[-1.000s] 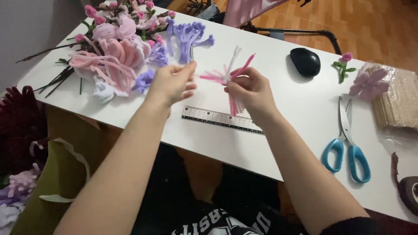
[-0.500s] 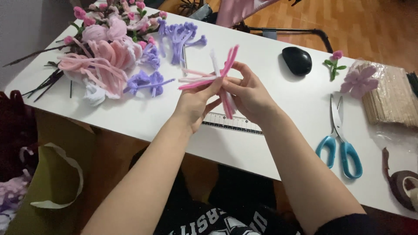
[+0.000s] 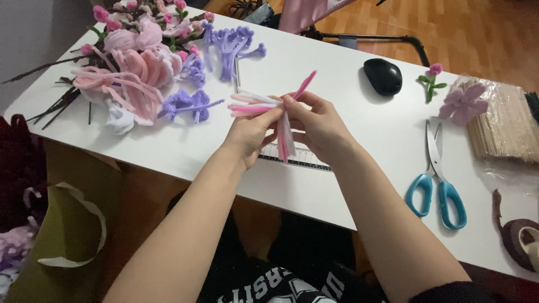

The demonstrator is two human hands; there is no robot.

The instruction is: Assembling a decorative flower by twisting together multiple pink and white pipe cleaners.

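Both hands meet above the counter, pinching one bundle of pink and white pipe cleaners where the strands cross. Left hand grips the horizontal ends; right hand closes on the crossing, so the pieces fan out without slipping. Bundle held raised, directly over the ruler, near my chest for close work. Finished pink and purple pipe-cleaner flowers heaped far left, out of the way. Scissors lie to my right, within reach; black mouse and wooden sticks farther back.
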